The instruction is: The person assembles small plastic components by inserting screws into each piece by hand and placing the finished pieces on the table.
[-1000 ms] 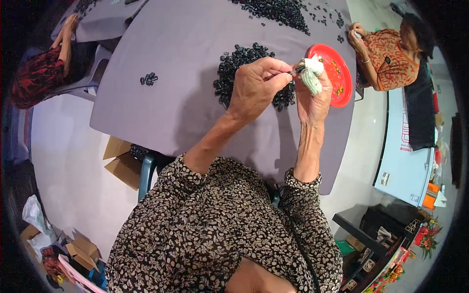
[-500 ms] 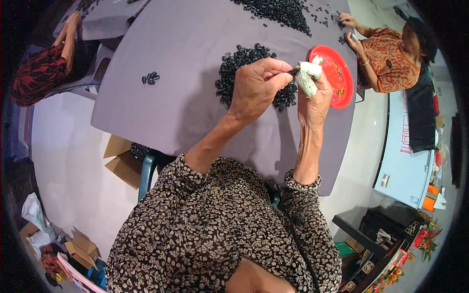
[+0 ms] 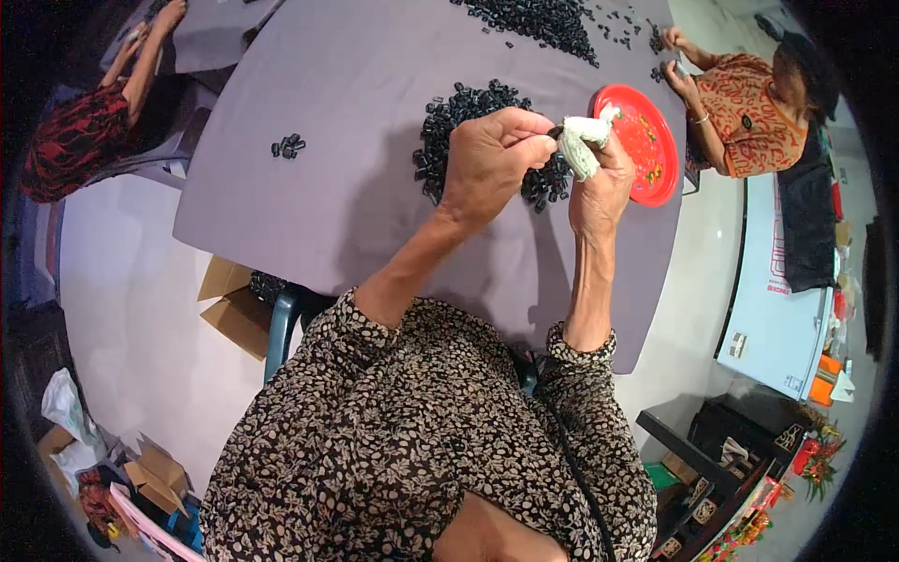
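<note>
Above the near part of the table, my left hand (image 3: 496,164) pinches a small black part (image 3: 556,133) between thumb and forefinger. My right hand (image 3: 601,187) is raised beside it with fingers bent, white cloth-like wrapping (image 3: 582,155) around some of them. The wrapped fingertips meet the black part; whatever else they grip is hidden. Beneath and behind my hands lies a heap of small black plastic pieces (image 3: 468,108). A red round tray (image 3: 667,140) with small coloured bits in it sits just right of my right hand.
A small cluster of black pieces (image 3: 288,146) lies on the grey-covered table (image 3: 309,206) at left. A larger heap (image 3: 534,23) is at the far side. One co-worker (image 3: 749,112) handles pieces at the right; another (image 3: 84,131) sits at far left. An open cardboard box (image 3: 234,318) stands below the table edge.
Both my hands have shifted slightly, and the wrapped fingers have turned a little. The right co-worker's hands have moved closer together, and the left co-worker's hands have shifted up and apart.
</note>
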### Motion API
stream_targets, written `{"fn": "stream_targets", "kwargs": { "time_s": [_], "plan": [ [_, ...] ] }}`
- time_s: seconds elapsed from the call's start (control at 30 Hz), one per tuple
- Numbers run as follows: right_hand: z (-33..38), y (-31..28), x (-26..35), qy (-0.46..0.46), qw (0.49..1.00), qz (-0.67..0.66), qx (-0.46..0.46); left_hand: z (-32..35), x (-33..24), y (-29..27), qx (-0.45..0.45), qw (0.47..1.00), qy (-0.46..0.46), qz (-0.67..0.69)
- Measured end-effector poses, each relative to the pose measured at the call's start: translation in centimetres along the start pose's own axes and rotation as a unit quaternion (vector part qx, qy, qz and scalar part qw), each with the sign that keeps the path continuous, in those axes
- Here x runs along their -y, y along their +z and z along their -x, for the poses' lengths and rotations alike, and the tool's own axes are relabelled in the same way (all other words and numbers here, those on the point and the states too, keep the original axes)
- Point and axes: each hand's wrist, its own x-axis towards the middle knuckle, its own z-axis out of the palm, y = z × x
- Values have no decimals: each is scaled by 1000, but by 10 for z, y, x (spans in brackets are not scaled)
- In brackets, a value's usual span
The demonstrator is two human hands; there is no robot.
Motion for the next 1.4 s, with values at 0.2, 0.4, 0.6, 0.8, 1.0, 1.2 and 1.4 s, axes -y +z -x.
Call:
{"fn": "stream_targets", "kwargs": {
  "time_s": [0.2, 0.4, 0.6, 0.8, 1.0, 1.2, 1.4],
  "plan": [
    [2, -2, -1, -29, 989, 140, 25, -5, 11, -11, 40, 982, -100, 152],
    [-1, -7, 9, -137, 938, 307, 81, -7, 12, -11, 40, 961, -172, 215],
    [-7, -6, 6, -244, 849, 458, 95, -6, 16, -12, 49, 955, -189, 225],
    [-7, -7, 8, -246, 844, 466, 101, -7, 17, -14, 82, 955, -195, 209],
    [-5, -9, 4, -217, 862, 446, 99, -7, 16, -13, 75, 954, -201, 210],
    [-3, -10, 1, -234, 865, 433, 102, -5, 16, -13, 88, 971, -166, 145],
    [-3, -12, -4, -244, 846, 461, 113, -8, 20, -16, 113, 975, -166, 96]
  ]
}}
